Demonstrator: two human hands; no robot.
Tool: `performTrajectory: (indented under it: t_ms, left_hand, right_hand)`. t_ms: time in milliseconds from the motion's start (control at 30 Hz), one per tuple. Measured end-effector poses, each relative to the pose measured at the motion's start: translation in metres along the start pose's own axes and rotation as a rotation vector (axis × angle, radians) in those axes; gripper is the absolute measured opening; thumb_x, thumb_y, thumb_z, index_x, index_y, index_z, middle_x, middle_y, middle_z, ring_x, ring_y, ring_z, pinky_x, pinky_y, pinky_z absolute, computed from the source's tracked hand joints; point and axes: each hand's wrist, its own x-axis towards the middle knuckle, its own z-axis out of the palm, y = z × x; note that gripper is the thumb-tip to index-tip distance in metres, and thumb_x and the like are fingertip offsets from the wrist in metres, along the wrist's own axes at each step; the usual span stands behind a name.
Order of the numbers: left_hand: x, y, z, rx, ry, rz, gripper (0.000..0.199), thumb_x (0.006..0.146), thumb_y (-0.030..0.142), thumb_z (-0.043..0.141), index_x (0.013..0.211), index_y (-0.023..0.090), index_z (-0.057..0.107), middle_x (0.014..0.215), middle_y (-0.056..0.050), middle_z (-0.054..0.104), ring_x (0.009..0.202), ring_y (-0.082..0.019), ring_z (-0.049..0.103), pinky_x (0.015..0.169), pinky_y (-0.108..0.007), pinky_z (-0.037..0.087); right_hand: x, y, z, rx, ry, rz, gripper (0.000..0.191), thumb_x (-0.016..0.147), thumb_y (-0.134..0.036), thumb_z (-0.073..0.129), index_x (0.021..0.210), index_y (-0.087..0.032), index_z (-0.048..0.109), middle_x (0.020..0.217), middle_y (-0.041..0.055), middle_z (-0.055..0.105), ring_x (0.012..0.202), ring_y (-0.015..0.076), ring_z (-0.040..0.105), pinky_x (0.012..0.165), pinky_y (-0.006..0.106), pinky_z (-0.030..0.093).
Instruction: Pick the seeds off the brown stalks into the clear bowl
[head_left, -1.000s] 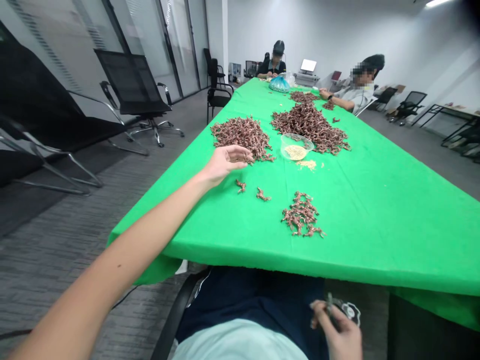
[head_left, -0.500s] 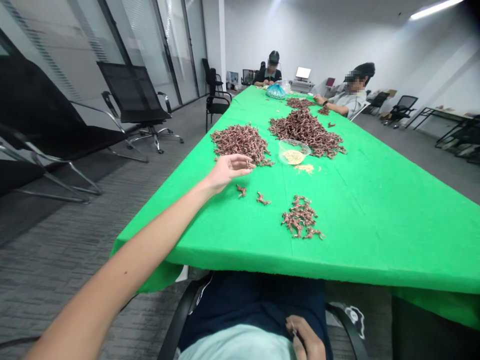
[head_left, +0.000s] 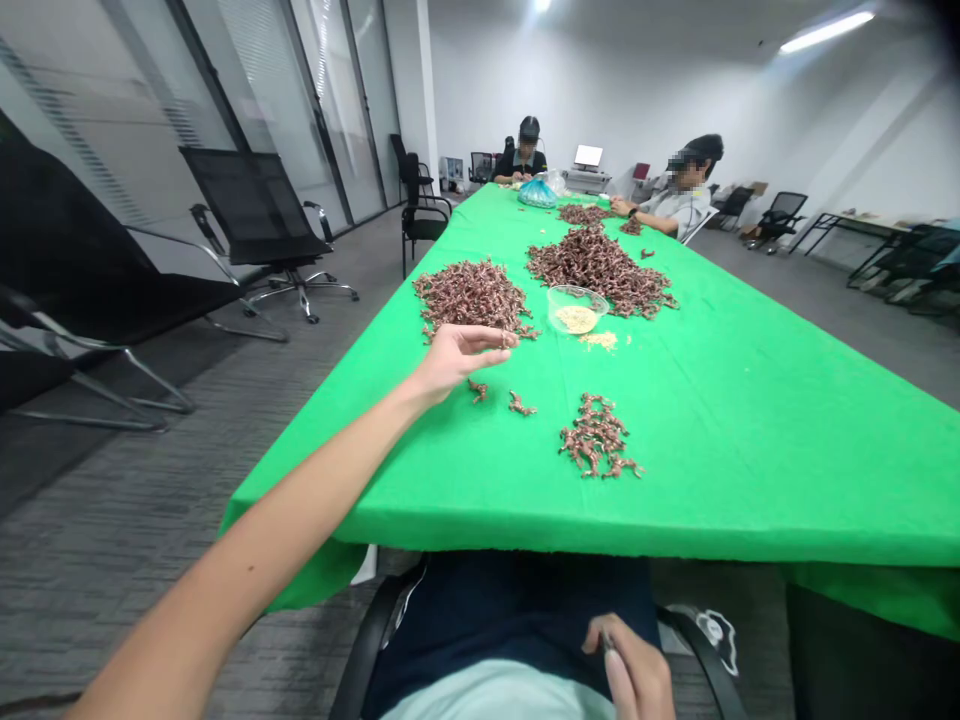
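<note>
Right hand (head_left: 637,668) shifted, green tablecloth (head_left: 750,450), grey carpet (head_left: 247,405)

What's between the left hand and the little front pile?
Two loose brown pieces lie between the left hand and that pile, in the head view.

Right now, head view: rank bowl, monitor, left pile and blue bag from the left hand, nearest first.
1. Left pile: just beyond the left hand.
2. Bowl: right of that pile.
3. Blue bag: near the far end of the table.
4. Monitor: past the table's far end, at the back.
</note>
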Motion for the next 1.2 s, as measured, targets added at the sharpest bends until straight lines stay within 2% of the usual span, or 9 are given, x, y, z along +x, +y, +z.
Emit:
performTrajectory:
  t_ms: [67,133,200,267,367,467,600,833,1200]
  left_hand:
    - [-0.001,0.004,0.003,0.01,-0.015,0.024,0.033,0.069,0.03,0.084,0.097,0.015,0.076,0.11,-0.013,0.074,0.106,-0.025,0.068,0.1,-0.043,0.051]
    - [-0.002,0.007,0.005,0.008,-0.012,0.038,0.032,0.067,0.03,0.084,0.095,0.015,0.077,0.106,-0.012,0.074,0.102,-0.025,0.069,0.096,-0.042,0.053]
    - [-0.003,0.009,0.006,-0.003,0.007,0.048,0.031,0.066,0.031,0.086,0.092,0.016,0.077,0.101,-0.011,0.076,0.097,-0.024,0.07,0.092,-0.04,0.055]
    - [-0.004,0.01,0.005,-0.007,0.026,0.062,0.03,0.065,0.032,0.086,0.09,0.016,0.077,0.098,-0.01,0.076,0.094,-0.024,0.07,0.089,-0.039,0.056]
    - [-0.005,0.013,0.002,0.005,0.036,0.076,0.03,0.068,0.033,0.084,0.092,0.016,0.077,0.099,-0.011,0.076,0.095,-0.024,0.07,0.09,-0.039,0.056]
    - [-0.004,0.013,-0.002,0.02,0.048,0.07,0.034,0.07,0.036,0.083,0.096,0.016,0.077,0.103,-0.012,0.075,0.098,-0.026,0.07,0.093,-0.041,0.054]
    - [-0.002,0.01,-0.006,0.035,0.076,0.064,0.037,0.07,0.038,0.082,0.098,0.015,0.077,0.106,-0.012,0.075,0.101,-0.028,0.07,0.094,-0.041,0.054]
    - [-0.004,0.013,0.0,0.047,0.02,0.052,0.038,0.071,0.039,0.081,0.099,0.013,0.077,0.106,-0.013,0.075,0.1,-0.028,0.07,0.094,-0.042,0.055]
    - [-0.003,0.009,0.004,0.062,0.022,0.078,0.032,0.07,0.037,0.082,0.093,0.015,0.077,0.1,-0.012,0.076,0.095,-0.025,0.07,0.09,-0.04,0.055]
  right_hand:
    - [0.034,-0.03,-0.007,0.123,-0.005,-0.073,0.038,0.098,-0.041,0.034,0.077,-0.02,0.058,0.065,0.003,0.056,0.058,0.0164,0.056,0.058,0.029,0.044]
    - [0.076,-0.062,-0.008,0.257,0.045,-0.122,0.04,0.098,-0.04,0.031,0.077,-0.019,0.058,0.064,0.0025,0.055,0.055,0.0151,0.053,0.056,0.028,0.042]
    - [0.124,-0.092,-0.003,0.31,0.096,-0.132,0.037,0.096,-0.04,0.034,0.081,-0.018,0.06,0.067,0.0029,0.058,0.059,0.0153,0.055,0.06,0.029,0.044]
    - [0.175,-0.114,0.008,0.318,0.084,-0.088,0.037,0.094,-0.041,0.036,0.084,-0.017,0.062,0.068,0.0028,0.06,0.06,0.0151,0.057,0.06,0.027,0.046]
    - [0.241,-0.13,0.024,0.376,0.047,-0.011,0.04,0.092,-0.04,0.033,0.083,-0.015,0.063,0.067,0.0034,0.062,0.053,0.0128,0.055,0.052,0.024,0.044]
    - [0.281,-0.132,0.035,0.365,0.016,0.0,0.04,0.089,-0.039,0.036,0.081,-0.012,0.065,0.061,0.0029,0.06,0.047,0.0119,0.053,0.046,0.022,0.04]
    - [0.294,-0.129,0.043,0.282,0.049,-0.044,0.039,0.087,-0.037,0.04,0.077,-0.012,0.067,0.057,0.0024,0.06,0.046,0.0116,0.052,0.047,0.022,0.04]
    - [0.285,-0.124,0.051,0.339,0.017,-0.027,0.039,0.089,-0.036,0.037,0.083,-0.011,0.068,0.06,0.0028,0.062,0.047,0.012,0.056,0.046,0.022,0.041]
    - [0.283,-0.123,0.047,0.348,0.04,-0.015,0.037,0.088,-0.034,0.038,0.081,-0.013,0.068,0.06,0.0027,0.062,0.046,0.0124,0.056,0.045,0.023,0.04]
